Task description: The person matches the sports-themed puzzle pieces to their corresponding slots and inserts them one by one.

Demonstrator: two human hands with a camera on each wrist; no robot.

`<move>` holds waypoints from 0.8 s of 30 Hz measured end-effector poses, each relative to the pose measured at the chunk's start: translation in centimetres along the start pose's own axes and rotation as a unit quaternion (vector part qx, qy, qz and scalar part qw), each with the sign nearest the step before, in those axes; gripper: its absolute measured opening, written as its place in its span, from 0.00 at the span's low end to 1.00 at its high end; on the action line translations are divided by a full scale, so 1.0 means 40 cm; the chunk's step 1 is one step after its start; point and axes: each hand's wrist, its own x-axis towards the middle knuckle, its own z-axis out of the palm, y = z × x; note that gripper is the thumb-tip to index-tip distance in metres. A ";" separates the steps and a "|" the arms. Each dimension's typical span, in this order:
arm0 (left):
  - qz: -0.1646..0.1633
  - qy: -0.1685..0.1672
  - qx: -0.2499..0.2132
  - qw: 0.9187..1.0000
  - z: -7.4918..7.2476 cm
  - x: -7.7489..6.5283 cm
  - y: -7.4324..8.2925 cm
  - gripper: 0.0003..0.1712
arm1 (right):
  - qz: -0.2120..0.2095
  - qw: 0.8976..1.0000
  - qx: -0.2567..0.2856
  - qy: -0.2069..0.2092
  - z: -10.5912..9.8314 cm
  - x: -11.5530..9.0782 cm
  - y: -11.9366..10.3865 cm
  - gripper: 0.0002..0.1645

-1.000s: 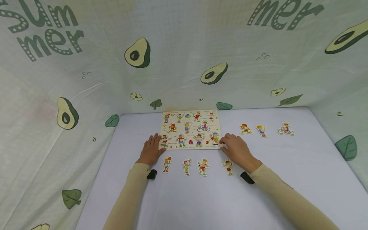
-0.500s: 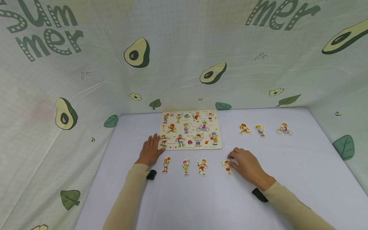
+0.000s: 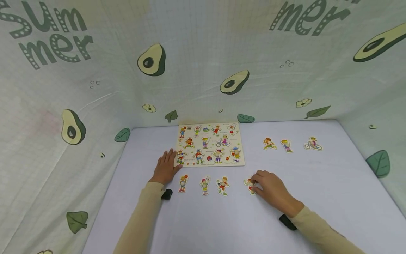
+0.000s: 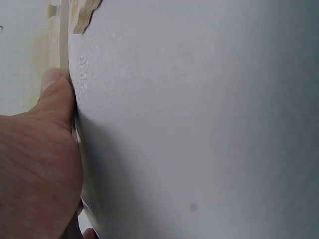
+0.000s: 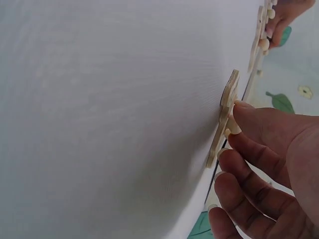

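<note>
Table (image 3: pixel 219 225): stretching wide, leaving open room beyond the right hand (image 3: pixel 274 190).
Board (image 3: pixel 210 145): lying by the table's far edge.
Left hand (image 3: pixel 163 167): resting flat, thumb touching the board's near corner.
Right hand: having left the board's edge, now pinching the racket piece (image 3: pixel 249 184).
Racket piece: lying apart, nearer than the board, apparently becoming the working piece.

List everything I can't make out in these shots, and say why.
- Head view: part of the held piece, behind the right hand.
- Head view: much of the lettering on the board, too small to read.
- Left wrist view: the rest of a loose piece, cut off by the top edge.
- Right wrist view: the held piece's picture, seen edge-on.
</note>
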 end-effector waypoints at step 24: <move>-0.005 0.005 0.005 1.000 0.003 0.002 0.000 0.46 | -0.037 0.999 -0.028 -0.011 0.003 0.017 -0.004 0.14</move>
